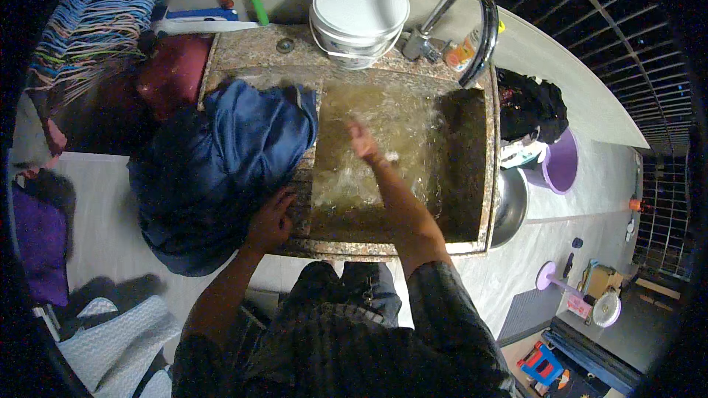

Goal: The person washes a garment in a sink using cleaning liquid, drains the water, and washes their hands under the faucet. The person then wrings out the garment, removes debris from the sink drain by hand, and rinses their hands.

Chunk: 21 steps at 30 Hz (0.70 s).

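"Locating the cloth (258, 129): which position?"
"Left of the water (417, 121), just beyond the left hand (271, 221); fingers spread on the counter (254, 46)."
"Right hand (363, 143)?"
"Blurred; fingers extended, at the water."

At the clock's centre, we see the right hand (361, 143) blurred, so we cannot tell all its fingers apart. The cloudy water (361, 210) hides from us the bottom of the sink (466, 147). Toward one o'clock, the tap (490, 33) partly covers a bottle (460, 53). Between three and four o'clock, one dark thing (577, 242) is too small for us to name.
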### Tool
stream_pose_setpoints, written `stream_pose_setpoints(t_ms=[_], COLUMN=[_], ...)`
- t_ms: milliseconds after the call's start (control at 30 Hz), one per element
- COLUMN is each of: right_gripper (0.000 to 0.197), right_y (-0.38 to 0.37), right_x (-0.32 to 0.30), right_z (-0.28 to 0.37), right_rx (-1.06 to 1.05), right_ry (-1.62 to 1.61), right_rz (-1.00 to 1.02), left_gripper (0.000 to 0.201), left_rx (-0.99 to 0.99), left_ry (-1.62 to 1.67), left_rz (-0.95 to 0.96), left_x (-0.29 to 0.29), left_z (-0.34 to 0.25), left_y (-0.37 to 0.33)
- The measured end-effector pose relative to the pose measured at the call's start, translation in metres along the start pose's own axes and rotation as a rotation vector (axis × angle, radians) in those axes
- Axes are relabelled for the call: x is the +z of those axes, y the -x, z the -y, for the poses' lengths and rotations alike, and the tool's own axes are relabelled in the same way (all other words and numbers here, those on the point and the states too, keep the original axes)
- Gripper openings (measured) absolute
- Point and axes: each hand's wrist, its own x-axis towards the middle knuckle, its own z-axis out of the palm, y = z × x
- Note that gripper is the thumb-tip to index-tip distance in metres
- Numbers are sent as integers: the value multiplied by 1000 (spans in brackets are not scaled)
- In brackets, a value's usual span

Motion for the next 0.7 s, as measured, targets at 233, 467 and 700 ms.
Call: stream_pose_setpoints(t_ms=[233, 467, 700], right_gripper=[72, 44, 23], right_y=[130, 157, 204], right_x=[-137, -278, -341], right_z=[15, -40, -36], right_rx=[393, -259, 17], right_ry=[-188, -1, 293], right_rz=[307, -151, 661], left_gripper=[48, 53, 55], left_rx=[-102, 9, 33], left_ry=[-12, 67, 33], left_rz=[-7, -42, -67], left_x=[-25, -2, -10], left_z=[1, 18, 15], left_y=[35, 29, 32])
